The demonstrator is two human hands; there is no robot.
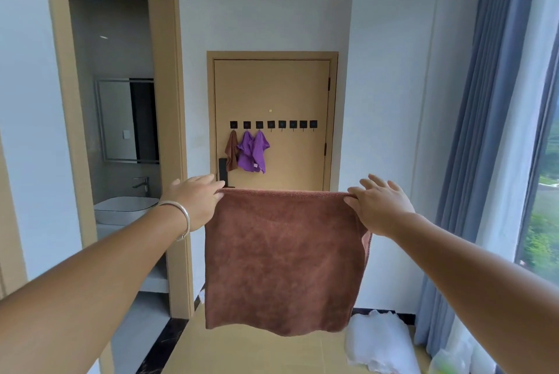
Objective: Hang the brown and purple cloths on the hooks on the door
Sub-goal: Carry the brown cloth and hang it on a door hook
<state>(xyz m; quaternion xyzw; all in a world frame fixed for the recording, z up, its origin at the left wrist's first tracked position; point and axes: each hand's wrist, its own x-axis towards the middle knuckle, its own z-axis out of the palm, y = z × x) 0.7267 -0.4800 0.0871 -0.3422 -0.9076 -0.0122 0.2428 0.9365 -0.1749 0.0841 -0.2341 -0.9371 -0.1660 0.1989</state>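
Note:
I hold a brown cloth (284, 258) stretched flat in front of me by its two top corners. My left hand (196, 201) pinches the left corner and my right hand (381, 207) pinches the right corner, other fingers spread. Ahead stands the tan door (296, 92) with a row of several black hooks (282, 124). On the leftmost hook hangs a small brown cloth (232, 151). Two purple cloths (253, 152) hang on the two hooks beside it. The remaining hooks to the right are bare.
A bathroom doorway (169, 131) opens on the left, with a white basin (124, 208) and mirror inside. Blue curtains (484, 161) and a window line the right side. White plastic bags (378, 340) lie on the floor at the lower right.

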